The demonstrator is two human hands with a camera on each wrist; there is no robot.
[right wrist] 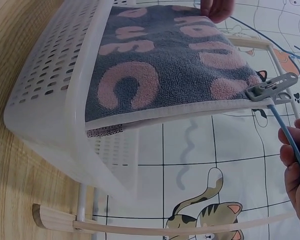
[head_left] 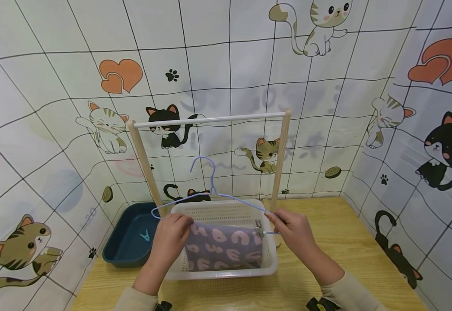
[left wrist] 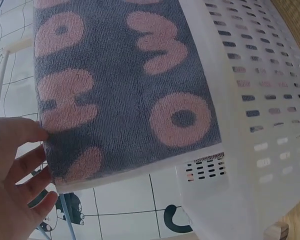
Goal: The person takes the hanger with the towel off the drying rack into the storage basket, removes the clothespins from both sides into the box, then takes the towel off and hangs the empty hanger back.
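A grey towel (head_left: 226,248) with pink letters hangs over the bottom bar of a blue wire hanger (head_left: 214,170). My left hand (head_left: 170,235) pinches the towel's upper left corner. A grey clothespin (right wrist: 272,88) clamps the upper right corner to the bar, as the right wrist view shows. The right end of the hanger is gripped by my right hand (head_left: 296,231). Behind and below the towel is a white perforated basket (head_left: 222,274); the towel's lower part hangs inside its rim. The left end of the bar is hidden by my left hand.
A wooden rack with a white rod (head_left: 218,118) stands behind the basket. At the left, a dark blue basin (head_left: 122,260) contains a light blue clothespin (head_left: 145,236). All this stands on a wooden table (head_left: 319,259) against walls covered with cat-patterned sheeting.
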